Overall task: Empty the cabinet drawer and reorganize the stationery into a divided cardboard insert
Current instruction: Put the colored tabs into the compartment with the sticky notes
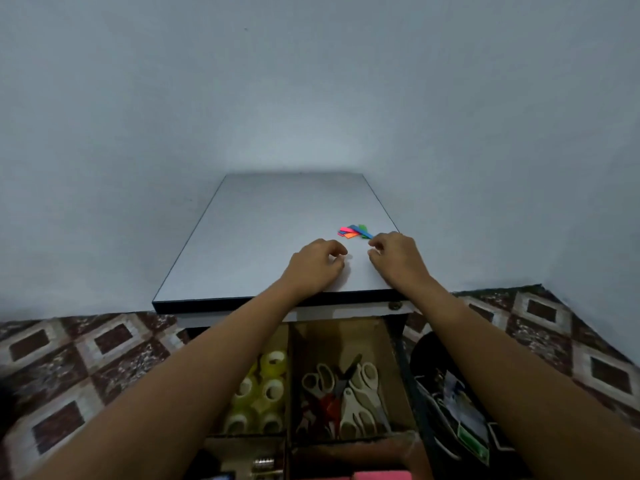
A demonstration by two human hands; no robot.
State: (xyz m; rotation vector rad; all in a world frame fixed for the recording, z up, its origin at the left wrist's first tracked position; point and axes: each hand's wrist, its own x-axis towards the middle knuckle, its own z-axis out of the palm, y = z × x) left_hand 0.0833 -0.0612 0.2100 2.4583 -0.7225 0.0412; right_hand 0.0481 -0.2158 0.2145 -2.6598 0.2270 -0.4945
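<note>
1. Pale blue-grey wall [311, 81] fills the background and meets patterned brown-and-white floor tiles [69, 358] on both sides of a cabinet.
2. Cabinet top [263, 216]: a grey panel with a dark rim, its far edge against the wall. Grey surface runs from the hands out to the left edge and the far edge.
3. Sticky flags [354, 232]: a small fan of pink, orange, blue and green strips lying flat near the right edge of the cabinet top, closer to the front edge than to the far one.
4. Left hand [317, 263]: resting on the cabinet top near the front edge, fingers curled in toward the thumb, nothing visible between them. It is apart from the flags.
5. Right hand [396, 254]: near the front right corner, fingers curled, its fingertips just at the blue strip's near end. Whether it pinches the strip cannot be told.
6. Drawer [403, 358]: pulled out below the front edge, under both forearms.
7. Cardboard insert [289, 375]: seated in the drawer, its dividers upright.
8. Tape rolls [266, 386]: clear and yellowish, grouped in the left compartment.
9. Scissors [346, 393]: several pairs with pale and red handles, overlapping in the right compartment.
10. Black bag [436, 358]: on the floor, just beside the drawer's right wall.
</note>
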